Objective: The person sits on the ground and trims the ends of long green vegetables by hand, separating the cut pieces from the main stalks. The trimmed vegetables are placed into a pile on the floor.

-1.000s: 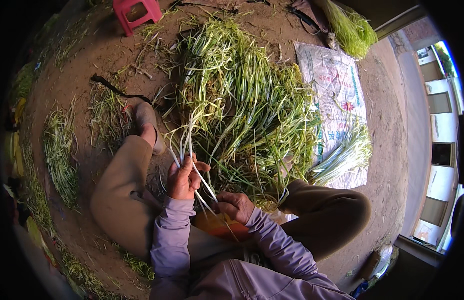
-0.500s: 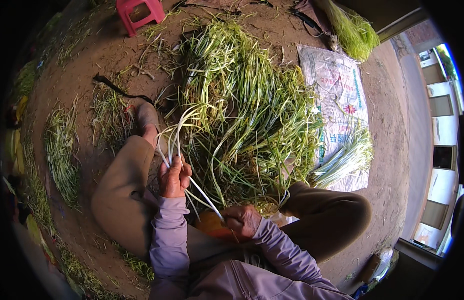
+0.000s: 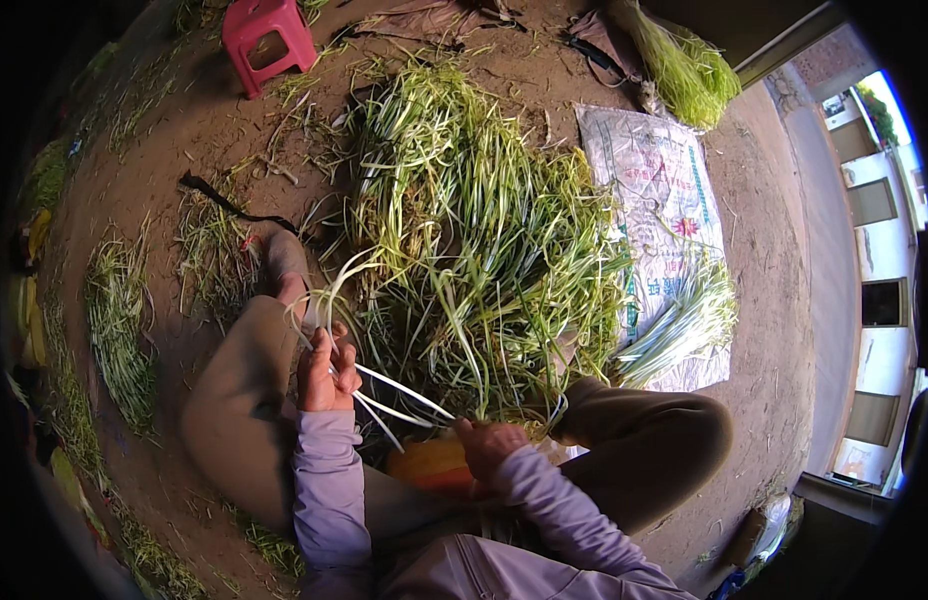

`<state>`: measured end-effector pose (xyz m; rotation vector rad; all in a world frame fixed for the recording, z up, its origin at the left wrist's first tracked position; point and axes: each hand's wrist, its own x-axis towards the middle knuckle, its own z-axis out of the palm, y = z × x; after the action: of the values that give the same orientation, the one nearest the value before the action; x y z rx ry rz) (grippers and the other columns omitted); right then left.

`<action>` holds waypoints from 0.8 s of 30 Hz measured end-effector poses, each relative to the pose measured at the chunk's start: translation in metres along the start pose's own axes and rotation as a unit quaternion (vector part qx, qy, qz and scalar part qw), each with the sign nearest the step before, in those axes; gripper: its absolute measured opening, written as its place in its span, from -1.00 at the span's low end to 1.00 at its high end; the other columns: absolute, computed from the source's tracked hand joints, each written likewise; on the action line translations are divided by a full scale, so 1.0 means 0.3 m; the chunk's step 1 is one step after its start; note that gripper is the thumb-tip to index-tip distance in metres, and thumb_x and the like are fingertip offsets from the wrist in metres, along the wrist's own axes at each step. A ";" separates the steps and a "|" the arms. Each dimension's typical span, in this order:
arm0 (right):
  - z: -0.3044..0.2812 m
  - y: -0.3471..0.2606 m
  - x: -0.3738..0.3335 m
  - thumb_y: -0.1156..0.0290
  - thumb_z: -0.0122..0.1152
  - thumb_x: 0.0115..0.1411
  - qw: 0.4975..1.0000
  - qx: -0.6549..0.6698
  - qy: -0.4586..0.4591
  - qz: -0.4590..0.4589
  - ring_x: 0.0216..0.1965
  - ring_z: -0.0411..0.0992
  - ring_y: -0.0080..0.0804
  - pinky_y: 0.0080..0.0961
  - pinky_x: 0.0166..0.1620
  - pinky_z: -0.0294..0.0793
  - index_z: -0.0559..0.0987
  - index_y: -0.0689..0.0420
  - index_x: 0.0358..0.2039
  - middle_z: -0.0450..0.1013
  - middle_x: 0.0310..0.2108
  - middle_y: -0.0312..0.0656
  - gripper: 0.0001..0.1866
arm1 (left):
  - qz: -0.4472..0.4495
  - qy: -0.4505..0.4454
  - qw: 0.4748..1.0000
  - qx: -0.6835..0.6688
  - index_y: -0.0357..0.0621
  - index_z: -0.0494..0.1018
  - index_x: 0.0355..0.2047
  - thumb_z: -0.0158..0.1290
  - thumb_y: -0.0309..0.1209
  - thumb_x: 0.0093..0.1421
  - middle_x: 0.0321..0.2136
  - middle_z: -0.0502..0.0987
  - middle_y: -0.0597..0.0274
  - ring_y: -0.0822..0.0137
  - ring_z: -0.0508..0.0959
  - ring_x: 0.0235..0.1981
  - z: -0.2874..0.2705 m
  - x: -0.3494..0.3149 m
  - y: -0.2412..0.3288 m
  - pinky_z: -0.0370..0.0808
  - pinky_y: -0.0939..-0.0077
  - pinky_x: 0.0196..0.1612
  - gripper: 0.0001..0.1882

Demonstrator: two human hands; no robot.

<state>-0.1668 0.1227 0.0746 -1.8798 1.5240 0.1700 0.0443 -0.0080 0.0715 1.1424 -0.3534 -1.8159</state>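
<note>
Between my hands stretch a few long, white leek-like stalks (image 3: 409, 394). My left hand (image 3: 327, 372) is closed around them, and their pale yellow-green leaves droop beyond its fingers. My right hand (image 3: 491, 448) is pinched at the lower end of a stalk, its fingertips partly hidden. Just ahead of both hands lies a large tangled pile of the same green stalks (image 3: 484, 220), apart from them. Under the right hand, over my lap, is something orange and rounded (image 3: 424, 464), partly covered.
A neat bundle of white-ended stalks (image 3: 674, 330) rests on a flattened printed sack (image 3: 644, 150) at right. A pink plastic stool (image 3: 269, 45) stands far left. Another green bundle (image 3: 122, 335) lies left of my bent leg. Dark strap (image 3: 234, 208) near my foot.
My left hand has lowered slightly toward me and left, its stalks swinging lower. My right hand has shifted a little right, still at the stalk end. The whole view has shifted slightly.
</note>
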 end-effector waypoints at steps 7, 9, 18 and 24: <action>-0.021 0.043 0.192 0.32 0.02 -0.04 0.989 0.052 0.133 0.026 -0.59 0.42 -0.25 -0.37 -0.58 0.38 0.50 -0.03 -0.49 0.43 -0.57 -0.17 -0.89 | 0.050 -0.037 0.998 -0.030 0.01 0.26 -0.22 -0.20 -0.17 0.24 -0.72 0.25 0.47 0.64 0.17 -0.81 0.044 -0.093 0.132 0.15 0.76 -0.71 -0.77; -0.037 0.081 0.266 0.20 0.05 0.00 0.988 0.036 0.145 0.048 -0.57 0.41 -0.18 -0.31 -0.54 0.38 0.49 0.02 -0.55 0.41 -0.62 -0.13 -0.81 | 0.131 -0.022 0.990 -0.044 -0.10 0.25 -0.25 -0.20 -0.20 0.24 -0.62 0.28 0.40 0.64 0.21 -0.72 0.051 -0.130 0.169 0.15 0.80 -0.68 -0.75; 0.116 0.119 0.638 0.14 0.01 0.03 0.940 0.208 0.138 0.232 -0.39 0.45 -0.12 -0.26 -0.29 0.42 0.54 0.06 -0.43 0.47 -0.48 -0.04 -0.72 | 0.222 0.045 0.972 0.055 -0.27 0.30 -0.31 -0.14 -0.30 0.21 -0.57 0.30 0.28 0.52 0.27 -0.71 0.055 -0.087 0.129 0.36 0.59 -0.63 -0.76; 0.292 0.073 0.764 0.13 0.05 0.00 0.941 0.126 -0.098 0.300 -0.23 0.45 -0.18 -0.28 -0.23 0.43 0.58 0.14 -0.39 0.48 -0.33 -0.07 -0.66 | 0.075 0.057 0.994 0.050 -0.11 0.28 -0.34 -0.13 -0.22 0.21 -0.77 0.22 0.43 0.67 0.10 -0.85 0.074 -0.066 0.086 0.06 0.82 -0.80 -0.78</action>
<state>-0.0902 -0.0126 -0.1165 -1.1229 1.8344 0.4039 0.0432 -0.0103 0.1108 1.2501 -0.4552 -1.6095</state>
